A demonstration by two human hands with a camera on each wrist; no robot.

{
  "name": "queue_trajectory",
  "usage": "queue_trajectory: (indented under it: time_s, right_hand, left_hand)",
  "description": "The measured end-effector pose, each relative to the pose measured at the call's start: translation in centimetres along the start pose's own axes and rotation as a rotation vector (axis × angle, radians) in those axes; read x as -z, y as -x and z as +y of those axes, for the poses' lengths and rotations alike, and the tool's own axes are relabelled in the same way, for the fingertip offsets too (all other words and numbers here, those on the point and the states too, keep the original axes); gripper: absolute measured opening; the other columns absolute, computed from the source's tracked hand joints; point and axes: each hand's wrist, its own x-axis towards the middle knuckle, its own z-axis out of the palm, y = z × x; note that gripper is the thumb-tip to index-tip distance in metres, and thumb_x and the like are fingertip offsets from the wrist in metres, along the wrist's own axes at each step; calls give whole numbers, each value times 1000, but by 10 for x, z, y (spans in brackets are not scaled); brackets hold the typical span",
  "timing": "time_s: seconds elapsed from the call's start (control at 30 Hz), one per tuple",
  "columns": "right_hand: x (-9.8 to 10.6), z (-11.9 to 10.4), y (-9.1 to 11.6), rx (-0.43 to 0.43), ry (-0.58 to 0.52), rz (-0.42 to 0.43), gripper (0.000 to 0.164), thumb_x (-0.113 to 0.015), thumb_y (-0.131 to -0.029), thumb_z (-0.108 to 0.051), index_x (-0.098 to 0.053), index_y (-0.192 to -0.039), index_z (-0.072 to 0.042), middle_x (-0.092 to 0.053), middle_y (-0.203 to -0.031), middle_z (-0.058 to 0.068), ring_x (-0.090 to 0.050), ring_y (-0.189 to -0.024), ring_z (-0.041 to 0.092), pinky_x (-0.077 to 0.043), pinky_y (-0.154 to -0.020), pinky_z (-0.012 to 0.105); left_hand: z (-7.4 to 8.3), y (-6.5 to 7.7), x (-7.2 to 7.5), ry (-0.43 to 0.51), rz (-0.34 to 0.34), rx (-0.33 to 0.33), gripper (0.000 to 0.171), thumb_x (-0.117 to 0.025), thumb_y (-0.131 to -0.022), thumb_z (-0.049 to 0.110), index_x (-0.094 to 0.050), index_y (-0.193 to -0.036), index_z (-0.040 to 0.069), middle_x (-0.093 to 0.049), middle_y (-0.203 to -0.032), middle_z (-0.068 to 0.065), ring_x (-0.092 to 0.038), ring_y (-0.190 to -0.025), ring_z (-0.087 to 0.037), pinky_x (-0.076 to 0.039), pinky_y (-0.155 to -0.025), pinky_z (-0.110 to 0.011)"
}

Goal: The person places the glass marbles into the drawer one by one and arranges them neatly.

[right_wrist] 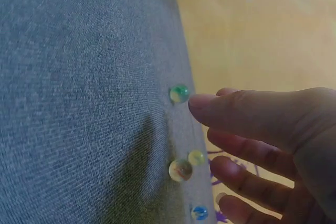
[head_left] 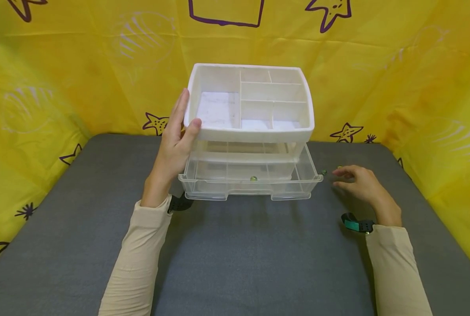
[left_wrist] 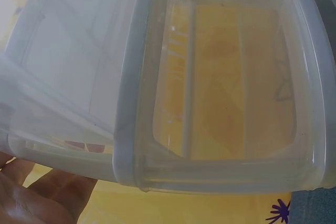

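A white plastic drawer organizer point(head_left: 254, 135) stands toward the back of the table, its clear lower drawer point(head_left: 251, 188) pulled out toward me. One marble point(head_left: 253, 178) shows in that drawer. My left hand point(head_left: 174, 142) grips the organizer's upper left side, thumb on the front rim and fingers along the side wall. To the right of the drawer, my right hand point(head_left: 359, 184) hovers with loosely bent fingers and nothing between them. Close to its thumb tip, in the right wrist view, lies a green marble point(right_wrist: 179, 93). Yellow point(right_wrist: 196, 157), brownish point(right_wrist: 180, 170) and blue point(right_wrist: 199, 213) marbles lie beside the other fingers.
The organizer's top tray has several divided compartments point(head_left: 272, 92). A dark grey cloth point(head_left: 258, 259) covers the table. Yellow fabric point(head_left: 101, 66) with drawn stars and shells hangs around the back and sides, just behind the organizer.
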Motion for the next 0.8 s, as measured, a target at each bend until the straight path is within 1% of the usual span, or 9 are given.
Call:
queue_trajectory:
  time_s: [0.27,0.53,0.7,0.8]
  right_hand:
    - [-1,8,1,-31,19,-31,38,-71,-92,-20,-65,-122,3,-64,-122,30,-62,-108,44,-46,-94,60]
    - [-4,18,1,-41,54,-42,38,-72,-90,-19,-66,-118,6,-65,-111,30,-61,-99,42,-46,-87,59]
    - [-4,21,2,-55,58,-71,40,-70,-91,-21,-65,-119,8,-65,-112,30,-61,-102,45,-45,-90,60]
    - [-4,22,2,-57,65,-78,38,-69,-92,-21,-66,-117,7,-68,-106,27,-62,-98,40,-47,-88,57]
  left_hand:
    - [1,0,0,5,-4,3,62,-49,-103,9,-22,-159,12,-18,-167,0,-20,-151,-10,-25,-123,-39]
    - [1,0,0,8,-9,10,62,-49,-103,10,-22,-159,13,-17,-167,1,-20,-151,-10,-25,-123,-40]
    - [1,0,0,9,-10,13,62,-49,-103,10,-22,-159,13,-17,-167,1,-19,-151,-10,-25,-123,-40]
    - [1,0,0,3,-11,17,62,-49,-103,10,-22,-159,14,-17,-167,2,-19,-151,-9,-25,-123,-40]
